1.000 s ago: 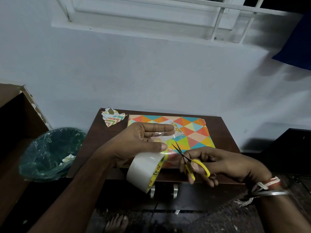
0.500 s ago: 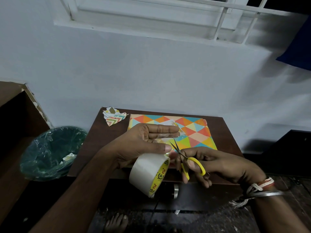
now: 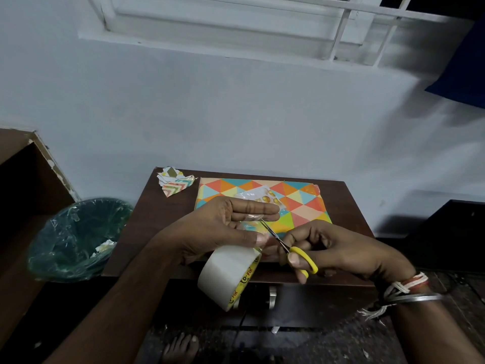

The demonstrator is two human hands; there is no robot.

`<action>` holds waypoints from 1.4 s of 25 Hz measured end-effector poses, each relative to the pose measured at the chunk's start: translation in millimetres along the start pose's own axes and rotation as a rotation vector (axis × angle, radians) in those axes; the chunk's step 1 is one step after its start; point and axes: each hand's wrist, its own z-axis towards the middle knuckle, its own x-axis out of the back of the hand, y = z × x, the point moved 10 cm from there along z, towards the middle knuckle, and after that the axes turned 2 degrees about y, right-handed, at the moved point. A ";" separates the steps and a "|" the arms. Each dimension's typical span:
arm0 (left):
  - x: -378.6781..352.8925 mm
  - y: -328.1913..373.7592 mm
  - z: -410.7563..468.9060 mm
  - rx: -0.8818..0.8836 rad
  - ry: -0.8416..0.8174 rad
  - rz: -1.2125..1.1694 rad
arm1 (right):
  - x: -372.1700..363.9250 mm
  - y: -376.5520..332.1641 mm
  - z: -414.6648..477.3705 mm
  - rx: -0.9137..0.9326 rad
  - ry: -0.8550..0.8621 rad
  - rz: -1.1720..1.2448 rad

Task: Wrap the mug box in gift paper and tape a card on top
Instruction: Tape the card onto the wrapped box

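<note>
The box wrapped in triangle-pattern gift paper [image 3: 296, 203] lies flat on the dark wooden table [image 3: 162, 222]. A small white card with gold dots [image 3: 265, 197] rests on top of it. My left hand [image 3: 225, 227] hovers over the box's near left part and pinches a pulled strip of clear tape between thumb and straight fingers. The tape roll [image 3: 231, 274] hangs below that hand. My right hand [image 3: 338, 250] grips yellow-handled scissors [image 3: 288, 248]. Their blades are closed and the tips sit at the tape strip under my left fingers.
Scraps of gift paper [image 3: 174, 181] lie at the table's far left corner. A green bin with a plastic liner [image 3: 76, 237] stands left of the table. A brown cabinet [image 3: 23, 185] is at the far left, a dark unit [image 3: 456, 232] at the right. A bare foot [image 3: 181, 348] shows below.
The scissor blades, open a second ago, have closed on the tape strip. My right hand has moved slightly left toward my left hand. The roll hangs a little lower.
</note>
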 end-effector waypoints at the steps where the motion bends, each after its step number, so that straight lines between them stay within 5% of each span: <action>1: -1.1 0.1 -0.3 -0.001 -0.005 -0.002 | 0.4 -1.0 -0.1 0.007 -0.002 0.000; 28: 8.5 0.8 2.1 -0.048 0.020 -0.061 | -0.1 -18.9 2.8 0.101 0.023 0.042; 30: 19.2 1.6 3.1 -0.077 0.074 -0.066 | 20.1 -15.4 0.2 0.106 0.203 0.087; 32: 24.0 2.7 3.2 -0.099 0.103 -0.074 | 60.6 -5.9 -11.2 0.079 0.567 -0.007; 35: 24.4 4.1 2.9 -0.114 0.122 -0.091 | 99.2 -1.8 -35.7 -0.121 0.977 -0.659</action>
